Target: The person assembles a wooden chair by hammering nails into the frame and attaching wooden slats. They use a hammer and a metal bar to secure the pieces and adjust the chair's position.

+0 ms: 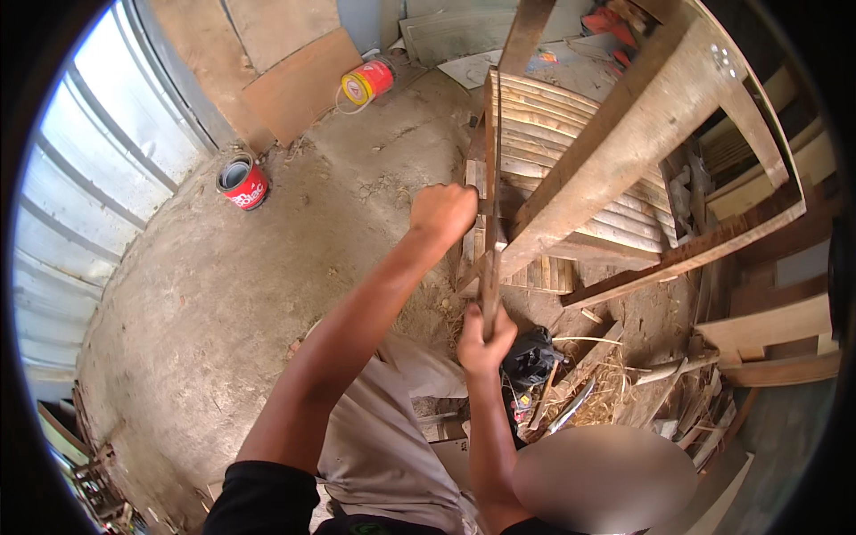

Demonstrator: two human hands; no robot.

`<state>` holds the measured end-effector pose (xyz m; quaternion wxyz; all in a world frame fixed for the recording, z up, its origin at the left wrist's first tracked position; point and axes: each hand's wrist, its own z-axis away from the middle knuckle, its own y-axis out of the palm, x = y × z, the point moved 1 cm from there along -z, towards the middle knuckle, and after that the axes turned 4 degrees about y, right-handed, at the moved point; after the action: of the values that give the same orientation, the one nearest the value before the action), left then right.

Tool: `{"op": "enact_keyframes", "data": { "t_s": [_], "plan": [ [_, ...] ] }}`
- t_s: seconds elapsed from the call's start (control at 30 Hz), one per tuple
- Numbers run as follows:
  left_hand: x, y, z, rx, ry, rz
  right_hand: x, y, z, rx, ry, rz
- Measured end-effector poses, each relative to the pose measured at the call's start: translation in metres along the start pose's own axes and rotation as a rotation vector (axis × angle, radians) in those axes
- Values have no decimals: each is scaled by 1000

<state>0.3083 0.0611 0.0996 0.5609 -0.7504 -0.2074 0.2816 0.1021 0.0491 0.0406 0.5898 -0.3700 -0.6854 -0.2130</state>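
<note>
My right hand grips the bar, its length running up mid-frame beside my clenched left hand, whose hold I can't make out.

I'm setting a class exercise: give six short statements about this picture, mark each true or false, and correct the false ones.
1. The right hand is closed around a narrow brown piece. True.
2. The left hand is spread wide open. False: the left hand is closed, its fingers curled in.
3. The bucket with a yellow end lies on its side. True.
4. The open red bucket stands right of the slatted wood. False: the open red bucket stands left of the slatted wood.
5. A black bag shows just right of the right hand. True.
6. The trousers are black. False: the trousers are pale.
</note>
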Motion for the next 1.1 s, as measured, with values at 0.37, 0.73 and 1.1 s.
{"op": "enact_keyframes", "data": {
  "t_s": [0.37,0.73,1.1],
  "plan": [
    [2,9,-5,85,-10,55,19,-93,153,195,-110,264],
    [3,1,-1,39,66,15,42,-77,142,88,70,171],
    [2,3,1,-40,38,29,18,-21,34,19,107,45]
  ]
}}
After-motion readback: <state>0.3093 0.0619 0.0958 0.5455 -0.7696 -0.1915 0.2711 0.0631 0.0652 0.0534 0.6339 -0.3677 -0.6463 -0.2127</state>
